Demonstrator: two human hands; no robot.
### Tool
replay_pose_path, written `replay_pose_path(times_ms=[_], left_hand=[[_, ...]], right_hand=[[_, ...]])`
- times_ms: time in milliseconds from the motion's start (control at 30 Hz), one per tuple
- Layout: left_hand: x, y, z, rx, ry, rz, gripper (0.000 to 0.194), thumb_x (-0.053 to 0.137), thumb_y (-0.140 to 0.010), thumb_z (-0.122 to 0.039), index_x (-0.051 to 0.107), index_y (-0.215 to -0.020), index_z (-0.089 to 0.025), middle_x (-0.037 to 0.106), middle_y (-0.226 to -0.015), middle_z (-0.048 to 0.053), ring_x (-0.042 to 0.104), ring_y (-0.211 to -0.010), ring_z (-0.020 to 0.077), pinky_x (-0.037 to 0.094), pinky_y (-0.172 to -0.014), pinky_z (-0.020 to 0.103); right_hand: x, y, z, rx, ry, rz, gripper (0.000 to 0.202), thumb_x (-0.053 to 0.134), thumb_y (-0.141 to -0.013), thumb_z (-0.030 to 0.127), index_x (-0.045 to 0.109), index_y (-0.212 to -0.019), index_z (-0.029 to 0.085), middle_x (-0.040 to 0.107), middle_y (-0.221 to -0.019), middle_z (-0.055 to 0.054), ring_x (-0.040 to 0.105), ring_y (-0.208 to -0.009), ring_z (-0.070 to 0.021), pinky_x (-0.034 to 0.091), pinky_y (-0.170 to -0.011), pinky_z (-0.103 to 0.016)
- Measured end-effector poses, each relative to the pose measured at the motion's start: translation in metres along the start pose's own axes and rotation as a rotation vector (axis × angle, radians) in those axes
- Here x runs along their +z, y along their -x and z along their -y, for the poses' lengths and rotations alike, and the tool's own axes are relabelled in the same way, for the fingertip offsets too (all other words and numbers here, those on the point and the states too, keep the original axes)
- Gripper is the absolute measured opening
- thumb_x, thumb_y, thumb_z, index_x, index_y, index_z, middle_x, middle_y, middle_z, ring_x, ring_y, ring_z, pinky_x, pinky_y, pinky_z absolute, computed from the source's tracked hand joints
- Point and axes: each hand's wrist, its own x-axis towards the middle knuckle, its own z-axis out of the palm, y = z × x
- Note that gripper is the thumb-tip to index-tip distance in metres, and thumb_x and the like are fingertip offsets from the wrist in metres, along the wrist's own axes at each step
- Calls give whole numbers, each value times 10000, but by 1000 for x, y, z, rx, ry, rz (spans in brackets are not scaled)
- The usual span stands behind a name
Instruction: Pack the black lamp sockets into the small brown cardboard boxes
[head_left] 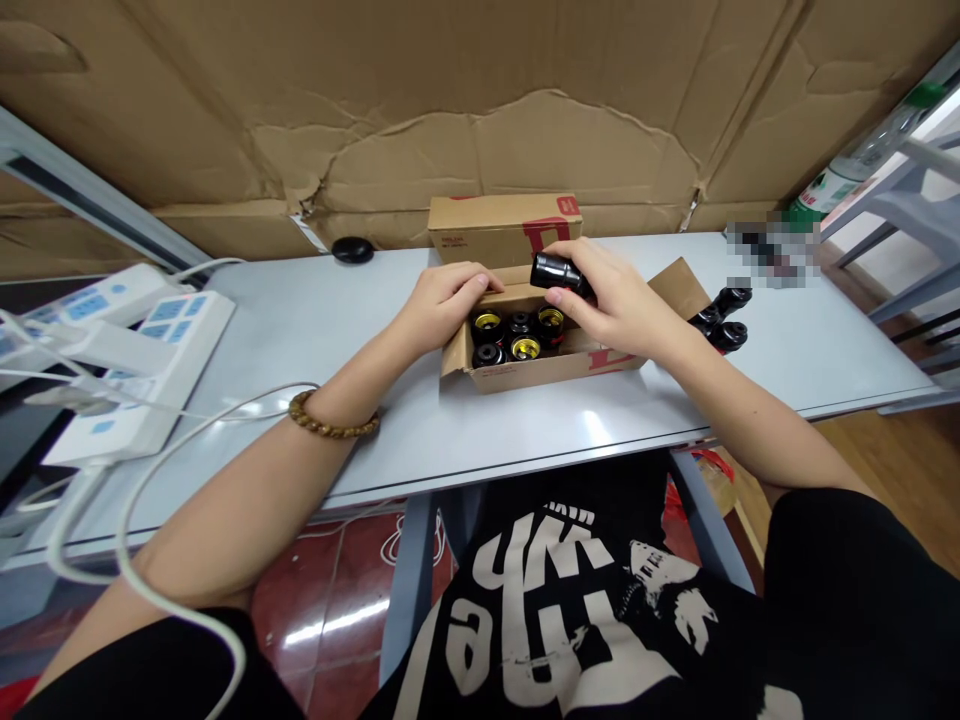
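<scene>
My right hand (pixel 606 290) is closed round a glossy black cylindrical piece (pixel 553 271), held tilted above an open cardboard box (pixel 544 375). Inside the box stand several similar black cylinders (pixel 489 324), some showing yellow rings at the top. My left hand (pixel 456 303) grips the box's back left edge, thumb and fingers close together on the cardboard. The right end of the box is partly hidden by my right hand and forearm. More black cylindrical pieces (pixel 726 318) lie in a group on the table, right of the box's raised flap (pixel 679 287).
Behind the open box stands another cardboard box (pixel 504 222). A black round object (pixel 352 250) lies at the table's (pixel 405 420) back left. White power strips (pixel 161 350) with cables fill the left side. A green-capped bottle (pixel 840 180) is at the far right.
</scene>
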Motion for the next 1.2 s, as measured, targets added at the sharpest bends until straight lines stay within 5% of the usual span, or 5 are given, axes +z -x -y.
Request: replay_pose_path(times_ms=[467, 700, 933, 1200], left_hand=[[2, -3, 2, 14, -8, -11, 551, 451, -1107, -583, 865, -1042, -224, 909, -1182, 122, 821, -1156, 328, 603, -1119, 469], [1, -2, 2, -11, -7, -9, 571, 455, -1103, -624, 870, -1035, -239, 916, -1191, 106, 820, -1175, 321, 606, -1125, 445], [1, -1, 1, -5, 0, -10, 557, 464, -1112, -598, 878, -1044, -232, 912, -1184, 114, 823, -1161, 311, 607, -1120, 443], [1, -2, 2, -10, -9, -11, 550, 461, -1101, -595, 876, -1042, -238, 918, -1193, 109, 820, -1164, 320, 611, -1130, 464]], right_hand=[[-5, 2, 2, -74, 8, 8, 366, 661, -1034, 344, 752, -1347, 177, 857, -1243, -184, 801, -1108, -355, 615, -981, -508], [-7, 2, 6, -52, -8, -15, 490, 637, -1100, 484, 679, -1510, 219, 802, -1427, -176, 753, -1280, -385, 602, -1128, -591], [-10, 3, 6, -65, -10, 25, 408, 541, -1153, 488, 670, -1440, 228, 792, -1262, -149, 745, -1133, -350, 605, -1019, -542], [-11, 3, 5, -38, 7, 58, 449, 643, -1059, 444, 687, -1443, 214, 809, -1369, -176, 757, -1211, -374, 594, -1046, -561]])
